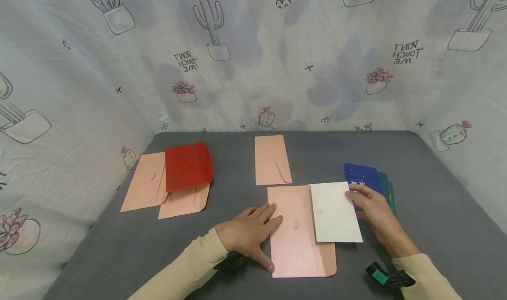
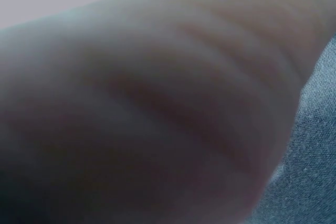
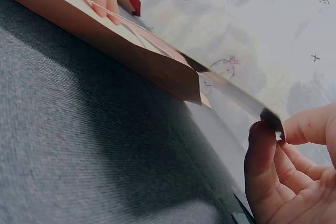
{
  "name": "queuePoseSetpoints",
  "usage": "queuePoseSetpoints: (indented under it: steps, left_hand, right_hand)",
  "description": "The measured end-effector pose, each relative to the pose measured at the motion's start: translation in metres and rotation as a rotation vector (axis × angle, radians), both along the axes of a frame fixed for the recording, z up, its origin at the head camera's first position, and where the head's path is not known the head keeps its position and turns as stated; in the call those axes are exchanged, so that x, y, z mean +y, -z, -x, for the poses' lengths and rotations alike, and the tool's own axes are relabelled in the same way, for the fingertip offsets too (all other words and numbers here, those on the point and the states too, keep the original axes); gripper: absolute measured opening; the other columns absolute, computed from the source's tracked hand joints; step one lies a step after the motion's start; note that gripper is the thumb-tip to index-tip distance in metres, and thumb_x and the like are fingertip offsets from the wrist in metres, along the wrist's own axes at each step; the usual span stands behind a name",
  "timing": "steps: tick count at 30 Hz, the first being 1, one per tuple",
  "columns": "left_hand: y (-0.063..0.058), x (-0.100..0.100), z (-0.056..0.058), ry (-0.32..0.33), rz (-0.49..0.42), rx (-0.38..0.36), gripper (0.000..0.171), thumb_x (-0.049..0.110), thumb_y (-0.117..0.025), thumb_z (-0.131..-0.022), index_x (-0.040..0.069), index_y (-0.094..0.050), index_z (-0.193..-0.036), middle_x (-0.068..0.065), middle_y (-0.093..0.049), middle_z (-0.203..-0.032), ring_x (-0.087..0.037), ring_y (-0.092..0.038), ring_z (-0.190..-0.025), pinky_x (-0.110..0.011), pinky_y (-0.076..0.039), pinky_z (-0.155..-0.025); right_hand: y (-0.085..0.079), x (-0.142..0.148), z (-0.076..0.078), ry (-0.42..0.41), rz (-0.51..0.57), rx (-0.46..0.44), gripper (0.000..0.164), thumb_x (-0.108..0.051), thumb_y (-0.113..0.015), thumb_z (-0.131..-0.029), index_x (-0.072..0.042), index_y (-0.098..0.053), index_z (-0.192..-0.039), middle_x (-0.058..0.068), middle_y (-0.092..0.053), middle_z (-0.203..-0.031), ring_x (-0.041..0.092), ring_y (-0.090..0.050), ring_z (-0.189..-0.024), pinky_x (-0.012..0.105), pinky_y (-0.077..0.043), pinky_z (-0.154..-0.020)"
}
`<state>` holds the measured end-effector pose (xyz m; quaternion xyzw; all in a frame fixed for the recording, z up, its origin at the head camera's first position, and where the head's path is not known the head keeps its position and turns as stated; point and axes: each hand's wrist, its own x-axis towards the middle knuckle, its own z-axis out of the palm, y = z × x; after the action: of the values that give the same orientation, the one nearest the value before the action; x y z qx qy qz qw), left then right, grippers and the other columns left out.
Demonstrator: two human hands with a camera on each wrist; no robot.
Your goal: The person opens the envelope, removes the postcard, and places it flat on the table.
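A pink envelope lies on the grey table with its flap side to the right. My left hand rests with spread fingers on the envelope's left edge. Between the thumb and fingers of my right hand is the right edge of a white card. The card overlaps the envelope's right part; the right wrist view shows it tilted, its pinched edge raised off the table. That view also catches the envelope's flap standing up. A blurred left hand fills most of the left wrist view.
A blue card and green cards lie partly behind my right hand. Another pink envelope lies further back. On the left, a red envelope overlaps pink envelopes. A patterned curtain borders the table.
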<state>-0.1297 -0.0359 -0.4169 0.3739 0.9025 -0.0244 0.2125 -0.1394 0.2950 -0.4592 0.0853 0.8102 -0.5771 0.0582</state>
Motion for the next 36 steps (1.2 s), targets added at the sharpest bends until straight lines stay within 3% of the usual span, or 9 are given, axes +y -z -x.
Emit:
queuePoseSetpoints:
  steps: [5,9,12,14,19,21,29,32,36]
  left_hand:
    - [0.001,0.0,0.0,0.002,0.0,-0.003,0.114,0.072,-0.076,-0.073,0.023,-0.025,-0.162,-0.007,-0.012,-0.172,-0.025,-0.013,-0.16,-0.05,-0.023,-0.126]
    - [0.001,-0.001,0.0,0.003,0.003,0.006,0.114,0.072,-0.076,-0.073,0.023,-0.025,-0.162,-0.007,-0.013,-0.172,-0.025,-0.013,-0.16,-0.05,-0.024,-0.126]
    - [0.0,0.0,0.0,0.005,0.0,0.012,0.114,0.072,-0.076,-0.073,0.022,-0.025,-0.162,-0.008,-0.013,-0.172,-0.025,-0.014,-0.16,-0.05,-0.024,-0.125]
    - [0.0,0.0,0.0,0.007,-0.003,0.016,0.114,0.072,-0.076,-0.073,0.022,-0.025,-0.162,-0.008,-0.013,-0.172,-0.025,-0.014,-0.16,-0.051,-0.024,-0.125]
    - [-0.001,0.0,0.0,0.002,-0.003,0.004,0.114,0.071,-0.077,-0.073,0.023,-0.025,-0.162,-0.007,-0.013,-0.172,-0.025,-0.013,-0.16,-0.051,-0.024,-0.125]
    - [-0.001,0.0,-0.001,-0.002,-0.001,-0.001,0.114,0.071,-0.077,-0.073,0.023,-0.025,-0.162,-0.007,-0.013,-0.172,-0.025,-0.014,-0.16,-0.051,-0.024,-0.125]
    - [-0.001,0.0,-0.001,0.001,-0.002,0.005,0.113,0.07,-0.077,-0.073,0.022,-0.026,-0.162,-0.007,-0.014,-0.172,-0.025,-0.014,-0.16,-0.051,-0.025,-0.125]
    - [-0.001,0.0,-0.001,0.002,-0.004,0.005,0.113,0.07,-0.077,-0.073,0.022,-0.026,-0.162,-0.007,-0.014,-0.172,-0.025,-0.014,-0.16,-0.051,-0.025,-0.125]
    - [-0.001,0.0,-0.001,0.002,-0.004,0.007,0.113,0.07,-0.077,-0.073,0.022,-0.026,-0.162,-0.007,-0.014,-0.172,-0.025,-0.014,-0.16,-0.051,-0.025,-0.125]
  right_hand:
    - [-0.002,0.004,-0.002,-0.001,-0.018,0.017,0.061,-0.04,-0.051,-0.105,0.002,-0.041,-0.149,0.02,-0.055,-0.139,-0.005,-0.059,-0.095,0.021,-0.054,-0.08]
    - [-0.004,0.011,0.0,0.015,0.015,0.03,0.063,-0.04,-0.052,-0.105,0.003,-0.039,-0.149,0.0,-0.064,-0.121,-0.004,-0.061,-0.094,0.022,-0.055,-0.079]
    - [-0.004,0.016,0.002,0.029,0.015,0.035,0.065,-0.041,-0.052,-0.105,0.003,-0.038,-0.15,-0.013,-0.062,-0.112,-0.004,-0.061,-0.093,0.022,-0.055,-0.079]
    - [-0.004,0.018,0.002,0.037,0.002,0.034,0.066,-0.041,-0.051,-0.105,0.003,-0.037,-0.151,-0.009,-0.062,-0.115,-0.005,-0.06,-0.093,0.022,-0.055,-0.078]
    - [-0.002,0.021,0.002,0.05,-0.029,0.024,0.067,-0.043,-0.048,-0.106,0.003,-0.034,-0.153,0.018,-0.055,-0.138,-0.006,-0.057,-0.093,0.02,-0.053,-0.078]
    - [-0.001,0.023,0.001,0.054,-0.037,0.022,0.068,-0.043,-0.047,-0.106,0.003,-0.033,-0.153,0.021,-0.051,-0.142,-0.006,-0.056,-0.093,0.018,-0.052,-0.078]
    - [-0.001,0.032,0.001,0.081,-0.021,0.032,0.069,-0.043,-0.05,-0.105,0.003,-0.033,-0.153,-0.014,-0.057,-0.112,-0.006,-0.058,-0.091,0.019,-0.054,-0.077]
    - [-0.001,0.034,0.001,0.092,-0.024,0.033,0.068,-0.043,-0.049,-0.105,0.004,-0.034,-0.153,-0.01,-0.057,-0.116,-0.007,-0.057,-0.091,0.018,-0.053,-0.076]
    - [0.0,0.036,0.001,0.108,-0.036,0.029,0.068,-0.044,-0.048,-0.106,0.003,-0.033,-0.153,0.005,-0.055,-0.13,-0.009,-0.055,-0.092,0.016,-0.052,-0.076]
